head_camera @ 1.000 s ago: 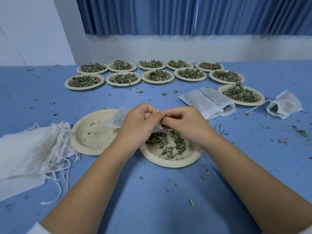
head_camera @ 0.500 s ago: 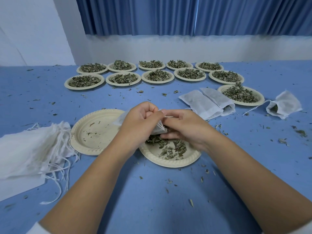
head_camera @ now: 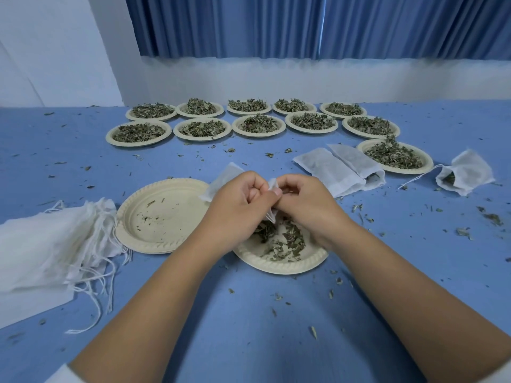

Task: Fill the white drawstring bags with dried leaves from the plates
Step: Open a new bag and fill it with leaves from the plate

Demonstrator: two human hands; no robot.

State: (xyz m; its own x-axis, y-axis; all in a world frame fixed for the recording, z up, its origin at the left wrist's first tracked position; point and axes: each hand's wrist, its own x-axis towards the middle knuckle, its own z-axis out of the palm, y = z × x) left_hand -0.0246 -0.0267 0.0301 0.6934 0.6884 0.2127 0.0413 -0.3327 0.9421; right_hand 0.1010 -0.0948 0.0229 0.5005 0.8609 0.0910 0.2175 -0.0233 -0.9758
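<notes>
The blue tabletop [head_camera: 249, 341] carries, just under the fingers [head_camera: 290, 186], a plate [head_camera: 282, 266] with a few dried leaves. Left of the fingers lies a nearly bare plate [head_camera: 171, 233], and further left a heap of white bags [head_camera: 41, 250] (their strings trail loose). To the right, a little beyond the fingers, lie two flat bags [head_camera: 331, 172], a full plate [head_camera: 398, 171] and one open bag [head_camera: 467, 172]. Far beyond stand two rows of full plates [head_camera: 258, 135]. Leaf crumbs [head_camera: 313, 331] lie scattered around.

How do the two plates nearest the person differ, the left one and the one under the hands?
The left plate holds only a few crumbs; the plate under the hands has a thin scatter of dried leaves. The left plate shows almost whole; the left hand and right hand, pinching a white bag, hide part of the other. Both are round, cream, ribbed-rimmed.
</notes>
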